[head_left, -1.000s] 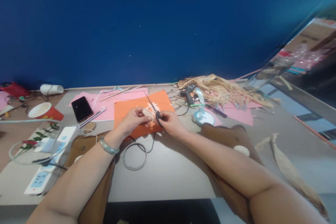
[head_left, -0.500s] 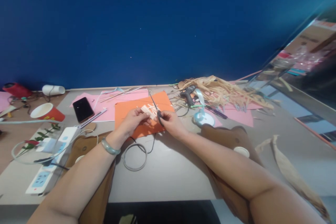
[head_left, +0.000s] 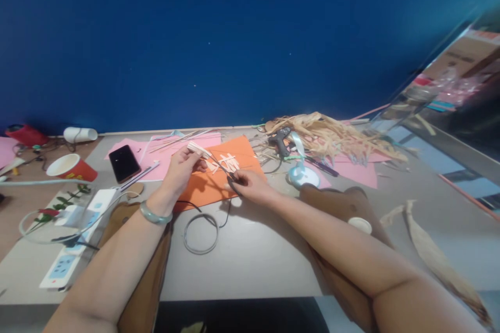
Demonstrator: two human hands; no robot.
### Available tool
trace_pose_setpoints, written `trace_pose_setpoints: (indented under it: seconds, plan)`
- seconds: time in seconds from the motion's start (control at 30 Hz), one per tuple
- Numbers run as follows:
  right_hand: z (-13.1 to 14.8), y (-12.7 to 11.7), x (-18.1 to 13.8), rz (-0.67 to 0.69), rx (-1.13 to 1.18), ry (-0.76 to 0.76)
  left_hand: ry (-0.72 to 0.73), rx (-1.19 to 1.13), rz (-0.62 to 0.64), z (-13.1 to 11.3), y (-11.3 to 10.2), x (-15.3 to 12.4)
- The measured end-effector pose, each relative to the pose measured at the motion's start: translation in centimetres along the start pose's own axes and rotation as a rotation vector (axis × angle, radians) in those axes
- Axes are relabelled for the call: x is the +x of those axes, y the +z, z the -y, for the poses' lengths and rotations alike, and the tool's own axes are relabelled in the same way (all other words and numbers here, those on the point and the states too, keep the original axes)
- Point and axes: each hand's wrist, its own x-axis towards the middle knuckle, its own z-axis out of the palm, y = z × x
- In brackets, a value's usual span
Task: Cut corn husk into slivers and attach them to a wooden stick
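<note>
My left hand is closed on a folded pale strip, pinched between thumb and fingers above the orange sheet. In my right hand is a pair of scissors with black handles. Its blades point up and left, close to the strip's end; whether they touch it I cannot tell. Several short cut pale pieces lie scattered on the orange sheet between the hands. A greenish bangle circles my left wrist.
Behind on the right lie a heap of dried tan strips, a black glue gun and a light blue ribbon roll. To the left are a phone, a paper cup and a power strip. A grey wire coil sits in front.
My left hand has moved left and up with the pale strip, away from the scissors' handles. The cut pieces on the orange sheet are now uncovered. My right hand has shifted slightly down.
</note>
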Motion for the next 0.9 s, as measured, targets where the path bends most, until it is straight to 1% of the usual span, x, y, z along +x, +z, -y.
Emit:
trace_pose_setpoints:
  seconds: [0.13,0.2,0.37,0.6,0.9]
  plan:
    - [-0.63,0.23,0.10,0.031,0.049,-0.015,0.010,0.055,0.088,0.10,0.02,0.06]
    - [-0.67,0.31,0.09,0.040,0.088,-0.023,-0.003,0.099,0.111,0.20,0.15,0.08]
    - [-0.53,0.35,0.09,0.044,0.122,-0.055,-0.041,0.161,0.088,0.34,0.33,0.03]
    - [-0.20,0.13,0.09,0.020,0.108,-0.039,-0.052,0.130,0.105,0.36,0.16,-0.03]
    - [0.04,-0.03,-0.01,0.089,0.165,-0.018,-0.066,0.186,0.116,0.11,0.24,0.05]
